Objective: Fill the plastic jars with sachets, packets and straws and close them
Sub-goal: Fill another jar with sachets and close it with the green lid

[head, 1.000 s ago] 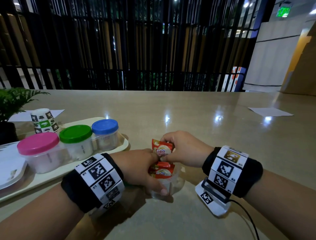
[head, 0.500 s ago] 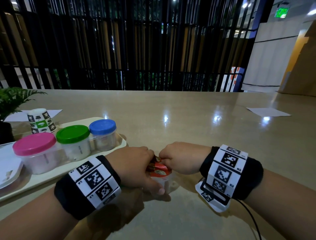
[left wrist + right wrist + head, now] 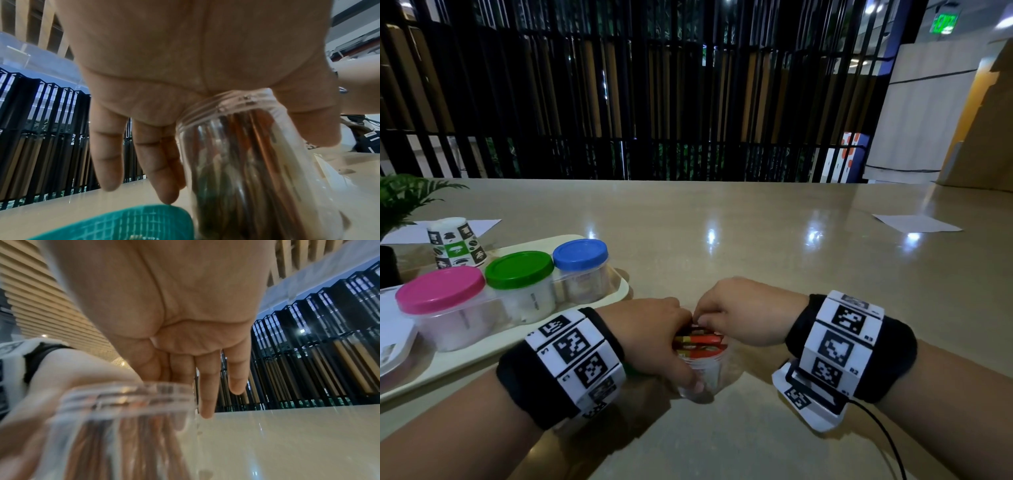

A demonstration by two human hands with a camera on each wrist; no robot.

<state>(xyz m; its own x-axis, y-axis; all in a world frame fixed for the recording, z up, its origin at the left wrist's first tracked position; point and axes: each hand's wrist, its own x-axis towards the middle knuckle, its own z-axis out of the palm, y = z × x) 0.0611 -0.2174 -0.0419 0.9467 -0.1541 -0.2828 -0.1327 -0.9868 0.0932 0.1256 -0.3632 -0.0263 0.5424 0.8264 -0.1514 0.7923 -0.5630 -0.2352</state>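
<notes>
A small clear plastic jar stands open on the table, packed with upright red sachets whose tops sit at its mouth. My left hand grips the jar from the left, thumb on one side and fingers round the other. My right hand hangs over the mouth from the right, its fingertips down on the sachet tops. In the right wrist view its fingers point straight down beside the jar. No lid is on this jar.
A cream tray at the left carries three closed jars with pink, green and blue lids. Behind it stand a patterned paper cup and a plant. A teal ridged object lies under my left wrist.
My right hand has pushed the red sachet, which stood well above the rim, down into the jar. My left hand has kept its hold on the jar.
</notes>
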